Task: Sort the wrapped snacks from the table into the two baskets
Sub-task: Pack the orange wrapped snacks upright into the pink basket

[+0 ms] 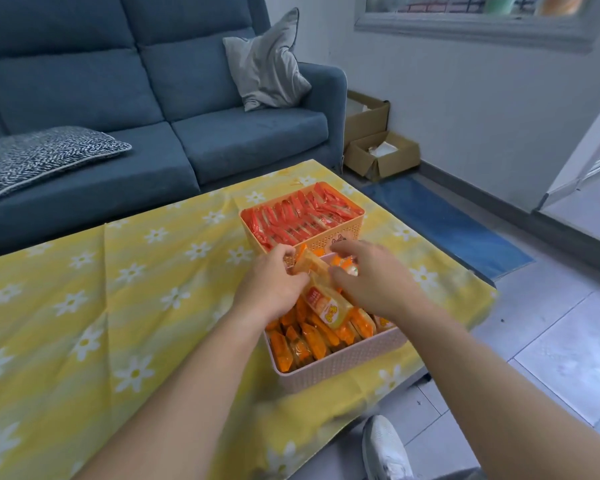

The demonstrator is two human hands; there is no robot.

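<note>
1. Over the pink basket (pixel 340 362) at 6 o'clock, the left hand (pixel 271 285) and right hand (pixel 374 278) pinch one orange snack packet (pixel 321 299) together;
2. at 12 o'clock, the orange basket (pixel 326 242) holds red snacks (pixel 298 216).

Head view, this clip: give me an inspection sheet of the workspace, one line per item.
Surface: table under a yellow daisy cloth, creased.
Job's things: orange basket packed with red snacks; pink basket packed with orange snacks; no loose snacks seen on the cloth.
Clutter: nothing seen.
Hands: left hand and right hand over the pink basket, handling a yellow packet.
Cables: nothing seen.
Surroundings: blue sofa, grey cushion, cardboard boxes, tiled floor.
</note>
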